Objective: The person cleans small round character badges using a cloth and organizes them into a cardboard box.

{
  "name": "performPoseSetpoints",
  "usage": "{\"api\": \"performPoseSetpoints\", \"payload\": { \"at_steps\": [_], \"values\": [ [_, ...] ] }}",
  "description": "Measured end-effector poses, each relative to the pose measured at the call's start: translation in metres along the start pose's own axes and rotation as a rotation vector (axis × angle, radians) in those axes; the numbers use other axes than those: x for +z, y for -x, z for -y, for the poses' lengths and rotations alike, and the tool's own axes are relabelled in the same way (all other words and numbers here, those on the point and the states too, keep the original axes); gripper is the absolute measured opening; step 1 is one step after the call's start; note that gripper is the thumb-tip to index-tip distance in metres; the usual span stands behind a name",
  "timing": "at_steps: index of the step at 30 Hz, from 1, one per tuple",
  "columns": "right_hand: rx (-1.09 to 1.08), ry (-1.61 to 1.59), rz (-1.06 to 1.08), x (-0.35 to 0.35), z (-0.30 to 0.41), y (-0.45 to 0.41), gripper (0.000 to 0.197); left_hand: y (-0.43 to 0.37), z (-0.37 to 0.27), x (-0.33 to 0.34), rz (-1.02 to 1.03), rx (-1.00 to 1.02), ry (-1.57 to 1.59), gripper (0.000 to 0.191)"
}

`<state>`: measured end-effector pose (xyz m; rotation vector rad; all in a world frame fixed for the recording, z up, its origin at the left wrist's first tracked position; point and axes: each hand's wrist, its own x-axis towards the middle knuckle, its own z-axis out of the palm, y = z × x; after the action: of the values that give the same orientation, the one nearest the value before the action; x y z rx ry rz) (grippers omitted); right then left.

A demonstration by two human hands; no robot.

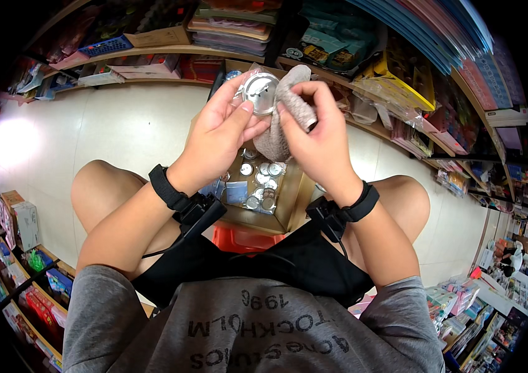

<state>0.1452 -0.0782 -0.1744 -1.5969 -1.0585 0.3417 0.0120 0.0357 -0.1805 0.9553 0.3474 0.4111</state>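
Between the thumb and fingers of my left hand (pixel 219 126) is a round, shiny metal badge (pixel 260 93), with clear plastic wrap around its edge. My right hand (pixel 317 133) grips a bunched grey-beige cloth (pixel 292 93), which meets the badge's right side. Below both hands sits an open cardboard box (pixel 296 186). Several round silver badges (pixel 268 175) lie in it, some in a clear bag. A small light-blue card or packet (pixel 236 191) rests beside them.
A red plastic stool (pixel 245 240) shows between my legs under the box. Stocked shelves curve around the far side, with a yellow display box (pixel 399 79) at the right. More shelving (pixel 26 279) stands at the lower left, on the pale tiled floor (pixel 119 121).
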Motion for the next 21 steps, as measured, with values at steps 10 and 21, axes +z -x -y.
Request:
{"api": "performPoseSetpoints", "payload": {
  "at_steps": [10,21],
  "values": [
    [-0.065,0.040,0.133,0.010,0.006,0.011,0.027,-0.001,0.015,-0.018,0.007,-0.178,0.069,0.045],
    [0.019,0.061,-0.046,-0.002,0.004,-0.008,0.021,0.010,-0.001,0.001,0.129,-0.118,-0.093,0.046]
  ]
}}
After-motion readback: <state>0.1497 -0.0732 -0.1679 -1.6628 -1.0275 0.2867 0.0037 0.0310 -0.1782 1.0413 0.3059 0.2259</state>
